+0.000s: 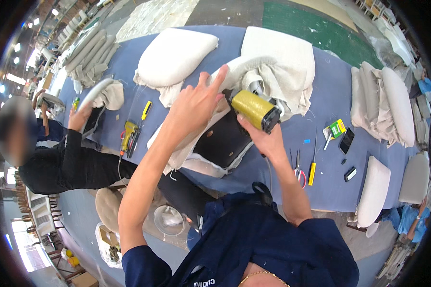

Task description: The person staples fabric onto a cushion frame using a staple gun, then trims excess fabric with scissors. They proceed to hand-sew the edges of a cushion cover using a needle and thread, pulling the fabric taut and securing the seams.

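Observation:
In front of me is a chair cushion point(220, 143) with a black underside, tipped up and partly wrapped in pale cream fabric. My left hand point(196, 105) grips its upper edge and the fabric there, index finger stretched along it. My right hand point(268, 138) is closed round a yellow and black pneumatic staple gun point(254, 109), its nose near the cushion's fabric edge beside my left fingers. The nose's exact contact is hidden. Loose fabric bunches just beyond the gun. An air hose point(271, 173) hangs below my right hand.
Covered cushions point(177, 57) lie on the blue table point(333, 91); more are stacked point(383, 103) at right. Scissors point(299, 170), a yellow-handled screwdriver point(312, 173), a phone point(347, 140) and a green box point(336, 128) lie right. Another staple gun point(127, 135) and a co-worker point(67, 162) are left.

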Demonstrator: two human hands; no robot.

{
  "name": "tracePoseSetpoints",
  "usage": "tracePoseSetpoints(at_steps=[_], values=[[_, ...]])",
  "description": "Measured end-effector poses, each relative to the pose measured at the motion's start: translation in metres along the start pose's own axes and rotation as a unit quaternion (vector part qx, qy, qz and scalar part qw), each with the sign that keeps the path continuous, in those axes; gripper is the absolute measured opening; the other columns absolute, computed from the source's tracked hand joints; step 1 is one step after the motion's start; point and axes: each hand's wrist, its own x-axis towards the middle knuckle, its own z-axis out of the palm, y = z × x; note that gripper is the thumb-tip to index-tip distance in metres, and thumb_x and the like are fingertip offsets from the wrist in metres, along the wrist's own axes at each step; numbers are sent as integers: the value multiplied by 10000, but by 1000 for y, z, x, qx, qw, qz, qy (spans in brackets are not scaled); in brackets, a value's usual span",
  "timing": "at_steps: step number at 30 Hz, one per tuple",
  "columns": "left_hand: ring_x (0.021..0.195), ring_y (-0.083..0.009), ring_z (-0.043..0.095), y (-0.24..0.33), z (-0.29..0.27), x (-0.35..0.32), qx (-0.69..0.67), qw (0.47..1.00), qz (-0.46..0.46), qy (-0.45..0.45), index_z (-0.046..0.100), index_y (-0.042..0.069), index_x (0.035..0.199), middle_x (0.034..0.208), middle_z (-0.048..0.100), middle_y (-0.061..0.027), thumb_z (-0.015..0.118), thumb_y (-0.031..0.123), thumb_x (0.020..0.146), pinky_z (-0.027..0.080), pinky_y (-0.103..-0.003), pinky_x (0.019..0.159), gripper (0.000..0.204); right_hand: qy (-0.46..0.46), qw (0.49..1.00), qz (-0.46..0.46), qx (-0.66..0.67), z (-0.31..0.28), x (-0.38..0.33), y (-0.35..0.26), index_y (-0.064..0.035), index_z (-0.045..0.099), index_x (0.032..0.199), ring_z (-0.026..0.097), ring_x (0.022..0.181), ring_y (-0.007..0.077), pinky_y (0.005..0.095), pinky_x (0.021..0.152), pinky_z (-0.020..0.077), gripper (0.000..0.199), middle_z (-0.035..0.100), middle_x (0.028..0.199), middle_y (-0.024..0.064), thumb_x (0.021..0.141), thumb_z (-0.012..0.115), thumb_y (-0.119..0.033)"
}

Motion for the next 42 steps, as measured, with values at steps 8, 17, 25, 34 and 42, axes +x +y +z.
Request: tracePoseSetpoints(at_steps=[8, 17, 25, 34, 42], values=[[789, -487, 631, 6, -5, -3, -3, 999, 23, -33, 188, 160, 1605, 1203, 522, -275, 633, 137, 920, 523, -535, 738, 818, -21, 999, -21, -15, -4, -15, -11, -23, 728, 1092, 714, 877, 199, 319, 821, 535, 321, 755, 979, 115, 856, 799, -230], [1146, -327, 604, -22, -21, -6, -278, 950, 83, -116, 270, 161, 1589, 1461, 453, -203, 655, 203, 957, 499, -433, 946, 741, -21, 996, 71, 45, -7, -38, -9, -16, 715, 1129, 698, 938, 165, 320, 855, 534, 350, 747, 1039, 79, 858, 817, -212], [1270, -209, 520, -46, -4, -6, -457, 821, -264, -218, 502, 28, 1452, 1439, 532, -134, 355, 598, 1046, 385, -344, 1094, 715, 3, 998, 50, 43, 24, -64, 15, -4, 695, 1073, 688, 921, 158, 306, 831, 525, 342, 731, 1036, 92, 857, 835, -230], [867, -505, 658, -20, -8, -55, 5, 993, -116, 1, 319, 130, 1558, 1245, 608, -263, 505, 325, 1039, 541, -535, 774, 586, -45, 997, 24, 65, 49, -34, 6, -10, 703, 1130, 693, 914, 149, 312, 822, 524, 316, 745, 1038, 88, 899, 780, -211], [793, -452, 671, -26, -5, -56, 10, 999, -35, 24, 273, 220, 1589, 1200, 599, -237, 586, 236, 995, 546, -516, 726, 671, -6, 1000, 23, 17, 51, -21, -10, -1, 723, 1096, 702, 936, 163, 312, 848, 534, 313, 747, 1043, 97, 870, 805, -202]])
